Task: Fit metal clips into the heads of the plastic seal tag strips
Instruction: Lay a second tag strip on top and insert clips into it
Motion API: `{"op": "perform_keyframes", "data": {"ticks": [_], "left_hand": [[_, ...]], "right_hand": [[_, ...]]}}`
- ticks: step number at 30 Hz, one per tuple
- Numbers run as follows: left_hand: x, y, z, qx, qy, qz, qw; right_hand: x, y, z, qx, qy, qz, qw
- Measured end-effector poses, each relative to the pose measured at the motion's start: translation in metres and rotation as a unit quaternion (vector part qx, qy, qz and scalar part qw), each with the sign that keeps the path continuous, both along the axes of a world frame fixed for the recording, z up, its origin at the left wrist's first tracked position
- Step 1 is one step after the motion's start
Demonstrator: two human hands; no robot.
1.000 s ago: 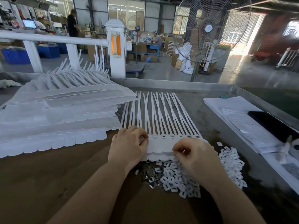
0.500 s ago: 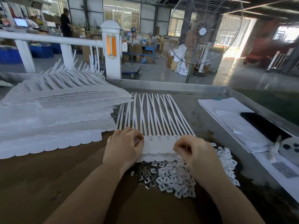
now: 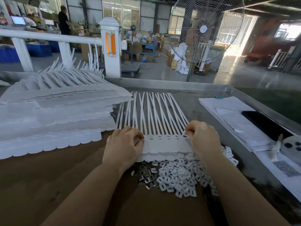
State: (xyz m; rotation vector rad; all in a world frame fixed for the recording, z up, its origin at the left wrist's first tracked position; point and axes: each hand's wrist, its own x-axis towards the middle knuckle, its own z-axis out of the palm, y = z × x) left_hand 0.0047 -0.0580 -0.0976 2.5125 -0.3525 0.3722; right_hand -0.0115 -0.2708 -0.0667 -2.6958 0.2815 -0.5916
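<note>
Strips [image 3: 162, 141] of white seal tags lie joined side by side on the bench [image 3: 48, 185], heads toward the person, tails fanned away. The right hand [image 3: 202, 139] has its fingers [image 3: 189, 130] pinched together at the rightmost head, apparently pressing a metal clip into its slot; whether a clip is actually between them cannot be told. The left hand [image 3: 123, 146] rests on the row's left end, fingers curled over the heads to steady it. So the step in hand looks like seating a clip at the right end. Next comes a fresh clip from the loose metal clips [image 3: 146, 180] just below, beside a heap of white plastic caps [image 3: 182, 175], then the neighbouring head. Stacked strip sheets [image 3: 53, 116] wait at left; papers [image 3: 228, 115] lie at right.
</note>
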Motion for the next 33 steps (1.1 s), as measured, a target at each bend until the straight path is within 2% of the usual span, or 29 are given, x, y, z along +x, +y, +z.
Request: {"op": "perform_keyframes", "data": {"ticks": [7,11,15,21,33], "left_hand": [[0.001,0.000,0.000,-0.009,-0.011,0.001,1.000],[0.001,0.001,-0.001,-0.006,-0.011,-0.001,1.000],[0.000,0.001,0.000,-0.006,-0.012,-0.001,1.000],[0.000,0.001,-0.001,-0.008,-0.016,0.000,1.000],[0.000,0.001,0.000,-0.008,-0.010,0.000,1.000]], "right_hand": [[0.000,0.001,-0.004,-0.043,0.071,-0.012,0.996],[-0.004,0.003,-0.006,-0.053,0.039,-0.010,0.998],[-0.003,0.005,-0.006,-0.092,0.073,-0.012,0.993],[-0.010,0.003,-0.007,-0.142,0.062,0.011,0.988],[-0.003,0.000,-0.016,-0.101,0.004,-0.008,0.995]]}}
